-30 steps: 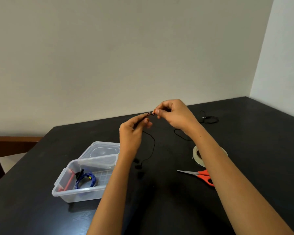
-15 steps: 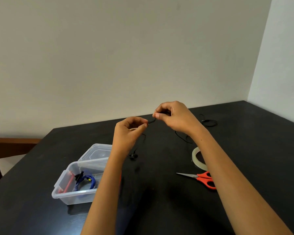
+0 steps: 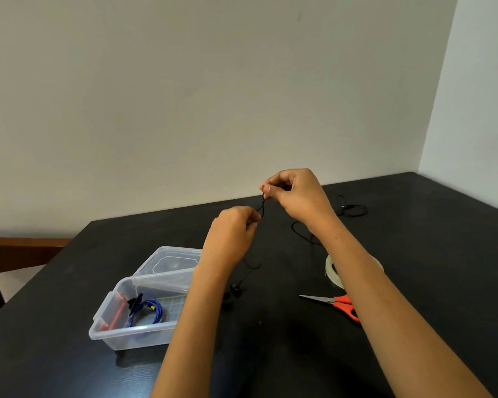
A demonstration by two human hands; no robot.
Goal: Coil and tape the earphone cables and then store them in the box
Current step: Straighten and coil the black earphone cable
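Above the black table (image 3: 414,231), both hands hold a thin black earphone cable (image 3: 261,207). My right hand (image 3: 296,196) pinches it between thumb and forefinger, higher up. My left hand (image 3: 233,234) grips it just below and to the left. A short stretch of cable runs between the two hands. Its earbuds (image 3: 235,288) hang below my left wrist, near the table. The cable's other end trails behind my right wrist to a loose coil (image 3: 354,210) on the table. A clear plastic box (image 3: 110,334) at the left holds a coiled blue cable (image 3: 145,310).
The box's clear lid (image 3: 170,261) leans behind the box. A roll of clear tape (image 3: 332,271) lies right of centre, partly hidden by my right forearm. Red-handled scissors (image 3: 339,304) lie just in front of it. A wooden piece (image 3: 26,248) stands beyond the table's left edge.
My right hand has risen slightly above my left. My left hand has dropped and curled tighter on the cable, and the hanging earbuds have shifted under my left wrist.
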